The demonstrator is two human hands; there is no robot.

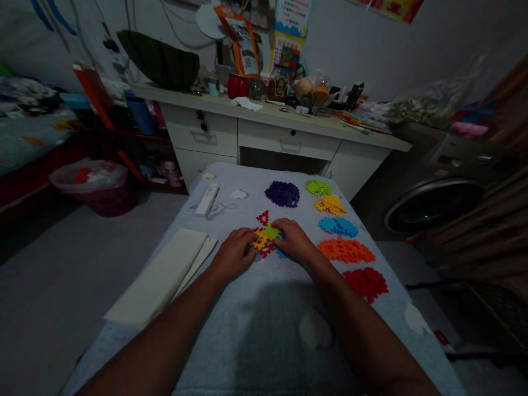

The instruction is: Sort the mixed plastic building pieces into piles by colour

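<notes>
Both hands meet over a small cluster of interlocking plastic building pieces in the middle of the cloth-covered table. My left hand (236, 252) pinches a yellow notched piece (260, 240) between thumb and fingers. My right hand (296, 240) has its fingers closed on a lime green piece (271, 231) right beside the yellow one. Red pieces (267, 251) show below these two, and a blue piece (281, 252) lies partly under my right hand. A red triangular piece (263, 218) sticks out at the far side. How the pieces join is hidden by my fingers.
Sorted piles of purple (282, 193), green (318, 187), yellow (330, 204), blue (338, 226), orange (346, 249) and red pieces (366, 283) lie beyond and to the right. Cream folded sheets (159, 278) and a white power strip (207, 199) lie left. A cluttered desk (284, 118) stands behind.
</notes>
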